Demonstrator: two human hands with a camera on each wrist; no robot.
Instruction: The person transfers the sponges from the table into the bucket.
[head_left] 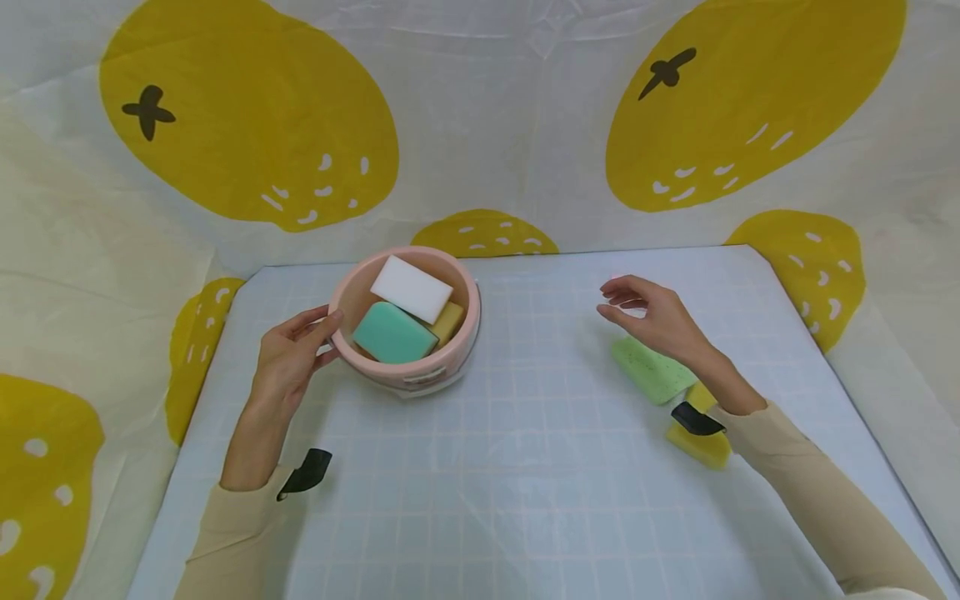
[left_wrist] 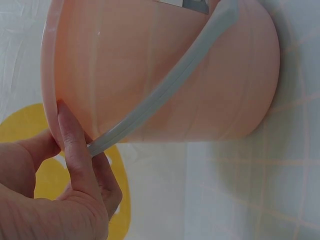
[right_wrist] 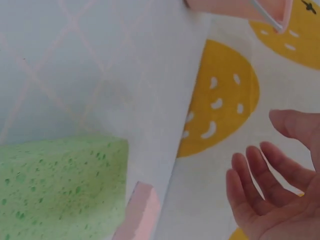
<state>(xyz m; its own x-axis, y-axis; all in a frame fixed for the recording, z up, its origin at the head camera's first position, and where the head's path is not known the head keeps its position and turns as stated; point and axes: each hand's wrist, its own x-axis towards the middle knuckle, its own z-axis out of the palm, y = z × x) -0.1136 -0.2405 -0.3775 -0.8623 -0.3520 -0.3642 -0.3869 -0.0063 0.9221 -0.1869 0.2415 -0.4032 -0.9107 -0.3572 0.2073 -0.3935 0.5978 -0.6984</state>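
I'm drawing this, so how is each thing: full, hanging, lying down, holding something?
Bucket, upright, sponges inside
Handle, hanging down
White sponge, in bucket
Teal sponge, in bucket
Yellow sponge, in bucket, partly covered
Green sponge, lying on table
Yellow on table, partly hidden; one or two pieces, can't tell
Left hand, gripping bucket rim
Right hand, holding nothing

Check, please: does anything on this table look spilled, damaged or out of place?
Nothing stands out: no spill or damage shows. The left hand grips the pink bucket; the white sponge and teal sponge sit inside.
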